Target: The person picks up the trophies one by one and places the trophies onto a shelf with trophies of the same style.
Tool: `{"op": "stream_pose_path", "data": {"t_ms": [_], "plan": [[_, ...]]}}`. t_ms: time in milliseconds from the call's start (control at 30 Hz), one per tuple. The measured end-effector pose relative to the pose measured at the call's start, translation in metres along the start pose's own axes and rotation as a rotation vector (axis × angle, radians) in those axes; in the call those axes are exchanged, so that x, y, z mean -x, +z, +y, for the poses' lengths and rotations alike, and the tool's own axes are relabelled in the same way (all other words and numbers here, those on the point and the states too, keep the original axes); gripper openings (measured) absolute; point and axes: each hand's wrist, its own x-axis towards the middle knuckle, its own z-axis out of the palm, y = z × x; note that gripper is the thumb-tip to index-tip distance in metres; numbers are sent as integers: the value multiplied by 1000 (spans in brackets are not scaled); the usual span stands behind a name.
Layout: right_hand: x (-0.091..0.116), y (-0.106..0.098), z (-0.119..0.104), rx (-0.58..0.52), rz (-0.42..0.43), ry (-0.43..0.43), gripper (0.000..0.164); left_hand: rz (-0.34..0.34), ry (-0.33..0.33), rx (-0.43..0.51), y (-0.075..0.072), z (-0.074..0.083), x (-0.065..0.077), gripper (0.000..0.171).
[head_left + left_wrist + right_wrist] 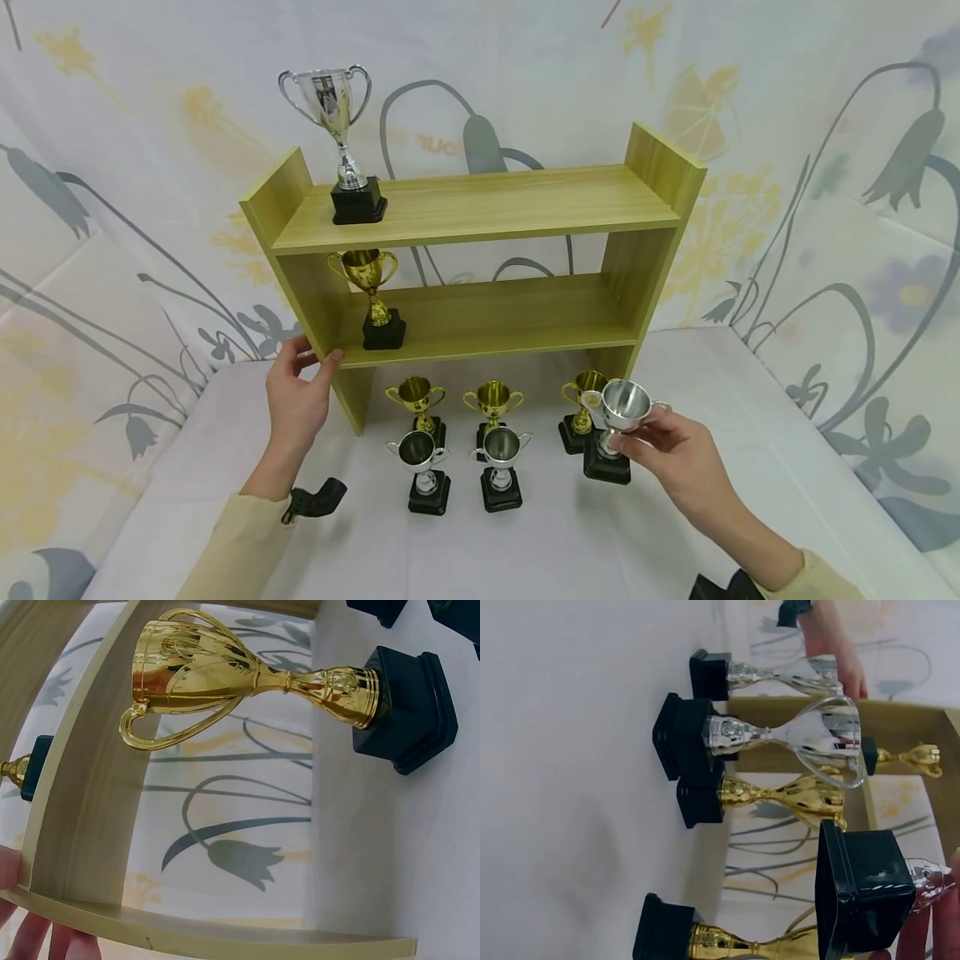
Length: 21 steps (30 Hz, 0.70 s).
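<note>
My right hand holds a small silver trophy cup by its stem and handle, raised off the table; its black base looms large in the right wrist view. Just behind it stands a gold trophy. On the left, my left hand grips the side panel of a wooden shelf, thumb at the front edge, fingers around the outer side. A gold trophy occupies the left end of the middle board. Above it, a larger silver trophy stands on the top board.
Two gold trophies stand on the white table in front of the shelf's lower opening. Before them are two silver trophies. A patterned cloth hangs behind and at the sides.
</note>
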Motion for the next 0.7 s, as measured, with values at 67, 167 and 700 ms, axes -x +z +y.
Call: {"op": "stream_pose_path", "data": {"t_ms": [67, 167, 700], "plan": [[0, 0, -1, -20, 0, -3, 23, -2, 0, 0, 0, 0, 0, 36], [-2, 1, -2, -50, 0, -2, 24, 1, 4, -1, 0, -1, 0, 36], [-10, 3, -6, -47, -21, -29, 24, 8, 7, 13, 1, -3, -1, 36]]}}
